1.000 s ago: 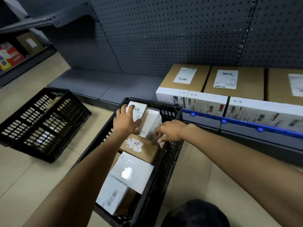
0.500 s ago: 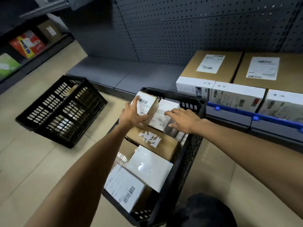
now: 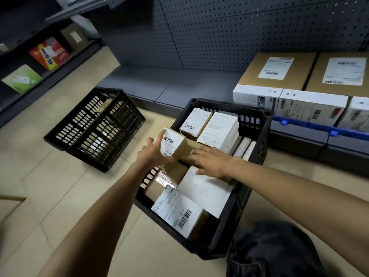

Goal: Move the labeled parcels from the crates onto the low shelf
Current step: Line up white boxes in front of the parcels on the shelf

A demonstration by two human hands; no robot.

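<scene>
Describer: Since half a second back, in the head view, the left grip [image 3: 153, 153] has lifted a small brown parcel [image 3: 173, 143] off the far stack. It is now above the near-left rim of the full crate [image 3: 257, 156]. The right grip [image 3: 211, 161] has slid nearer too.
Listener: Is it held firmly?
Describer: Left fingers wrap its labelled end. The right grip lies flat, fingers straight, beside the parcel's bare cardboard side. Motion blur hides whether they touch.
Listener: How will it handle?
Describer: Probably light and stiff: compact cardboard that one grip can carry. The label may be slick, so take hold on opposite cardboard faces.
Listener: Where does it go?
Describer: Onto the low shelf [image 3: 159, 84], bare grey just beyond the crate, left of larger parcels [image 3: 275, 76] already shelved. A second crate [image 3: 93, 128] sits tilted on the floor to the left
</scene>
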